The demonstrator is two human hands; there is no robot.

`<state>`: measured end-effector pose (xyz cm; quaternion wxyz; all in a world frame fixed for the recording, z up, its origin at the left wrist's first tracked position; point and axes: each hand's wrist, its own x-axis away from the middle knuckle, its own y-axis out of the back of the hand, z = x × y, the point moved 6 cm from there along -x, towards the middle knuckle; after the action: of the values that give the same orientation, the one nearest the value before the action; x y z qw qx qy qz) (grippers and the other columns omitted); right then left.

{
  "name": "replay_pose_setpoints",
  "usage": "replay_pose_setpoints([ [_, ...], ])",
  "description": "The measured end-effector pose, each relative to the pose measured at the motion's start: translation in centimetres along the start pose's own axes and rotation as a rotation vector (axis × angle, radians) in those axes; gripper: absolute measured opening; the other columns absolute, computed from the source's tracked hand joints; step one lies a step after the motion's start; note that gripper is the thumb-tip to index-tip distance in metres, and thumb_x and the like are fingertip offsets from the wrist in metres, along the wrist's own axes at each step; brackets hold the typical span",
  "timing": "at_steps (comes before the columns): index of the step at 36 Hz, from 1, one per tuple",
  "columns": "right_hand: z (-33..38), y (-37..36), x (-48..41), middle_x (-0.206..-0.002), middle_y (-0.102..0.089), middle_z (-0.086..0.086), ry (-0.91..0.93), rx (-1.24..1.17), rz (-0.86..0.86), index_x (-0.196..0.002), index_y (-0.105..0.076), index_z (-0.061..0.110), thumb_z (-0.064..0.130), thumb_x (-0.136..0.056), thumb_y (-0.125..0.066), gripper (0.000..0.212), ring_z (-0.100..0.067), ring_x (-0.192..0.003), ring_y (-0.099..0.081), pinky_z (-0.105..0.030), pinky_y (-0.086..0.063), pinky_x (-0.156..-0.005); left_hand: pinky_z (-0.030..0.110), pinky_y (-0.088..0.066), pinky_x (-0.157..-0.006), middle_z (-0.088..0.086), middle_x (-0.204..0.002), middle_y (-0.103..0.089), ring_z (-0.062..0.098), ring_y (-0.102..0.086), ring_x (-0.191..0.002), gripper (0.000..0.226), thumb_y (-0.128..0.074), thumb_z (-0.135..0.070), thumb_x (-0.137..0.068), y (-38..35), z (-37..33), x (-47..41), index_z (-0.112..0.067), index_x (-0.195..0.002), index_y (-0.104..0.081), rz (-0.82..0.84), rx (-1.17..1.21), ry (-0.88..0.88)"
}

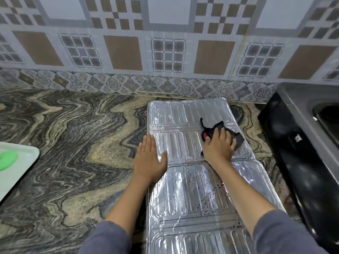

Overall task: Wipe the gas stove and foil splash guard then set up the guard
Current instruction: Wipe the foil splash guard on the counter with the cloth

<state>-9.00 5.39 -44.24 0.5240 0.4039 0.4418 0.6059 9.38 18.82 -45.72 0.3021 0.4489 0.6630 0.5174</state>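
Observation:
The foil splash guard [183, 114] lies unfolded flat on the marbled counter, its ribbed silver panels running from the wall toward me. Dark specks dot the near panel. My right hand [218, 145] presses a dark cloth [236, 137] onto the middle panel, fingers curled over it. My left hand [149, 158] rests flat and open on the guard's left edge, partly on the counter. The black gas stove [297, 153] stands at the right, touching none of these.
A white tray [20, 162] holding a green round object [6, 159] sits at the left edge. The patterned tile wall [165, 52] rises behind the counter [73, 134]. The stove's steel top [300, 99] and a burner recess show at far right.

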Motion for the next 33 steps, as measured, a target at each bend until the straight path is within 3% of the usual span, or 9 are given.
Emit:
replay_pose_setpoints([
  [5, 3.4, -0.9, 1.1, -0.157, -0.014, -0.008, 0.131, -0.02, 0.003, -0.147, -0.02, 0.01, 0.035, -0.097, -0.032, 0.057, -0.023, -0.145, -0.009, -0.045, 0.001, -0.116, 0.034, 0.004, -0.12, 0.011, -0.157, 0.013, 0.02, 0.011, -0.146, 0.079, -0.008, -0.052, -0.086, -0.2, 0.1, -0.1, -0.005, -0.147, 0.008, -0.019, 0.002, -0.008],
  [17, 6.6, -1.4, 2.1, -0.158, -0.013, 0.007, 0.748, 0.034, 0.192, -0.147, -0.02, 0.025, 0.044, -0.098, -0.03, 0.053, -0.011, -0.146, -0.002, -0.033, 0.006, -0.116, 0.031, 0.007, -0.118, 0.01, -0.157, 0.014, 0.017, 0.012, -0.145, 0.077, -0.007, -0.051, -0.087, -0.2, 0.3, -0.1, -0.007, -0.147, 0.009, -0.025, 0.004, -0.011],
  [23, 5.0, -1.7, 1.7, -0.158, 0.003, 0.009, 0.577, 0.01, 0.197, -0.148, -0.007, 0.034, 0.058, -0.092, -0.031, 0.065, -0.02, -0.144, 0.018, -0.047, 0.008, -0.117, 0.033, 0.004, -0.12, 0.009, -0.157, 0.013, 0.018, 0.011, -0.146, 0.077, -0.007, -0.052, -0.086, -0.3, 0.4, -0.2, -0.007, -0.147, 0.008, -0.022, 0.004, -0.003],
  [27, 5.8, -2.2, 2.4, -0.159, -0.001, 0.007, 0.505, -0.08, 0.188, -0.148, -0.012, 0.028, 0.051, -0.094, -0.033, 0.063, -0.022, -0.145, 0.015, -0.049, 0.0, -0.118, 0.033, 0.004, -0.12, 0.01, -0.157, 0.013, 0.018, 0.011, -0.146, 0.077, -0.008, -0.051, -0.087, -0.4, 0.3, -0.2, -0.006, -0.147, 0.008, -0.027, 0.003, 0.001],
  [33, 7.2, -2.5, 3.2, -0.158, -0.012, 0.006, 0.579, -0.13, 0.195, -0.148, -0.019, 0.025, 0.041, -0.097, -0.036, 0.055, -0.019, -0.146, 0.005, -0.047, -0.003, -0.117, 0.033, 0.003, -0.12, 0.009, -0.157, 0.013, 0.017, 0.01, -0.146, 0.077, -0.008, -0.051, -0.086, -0.3, 0.2, -0.1, -0.006, -0.147, 0.008, -0.027, 0.008, 0.006],
])
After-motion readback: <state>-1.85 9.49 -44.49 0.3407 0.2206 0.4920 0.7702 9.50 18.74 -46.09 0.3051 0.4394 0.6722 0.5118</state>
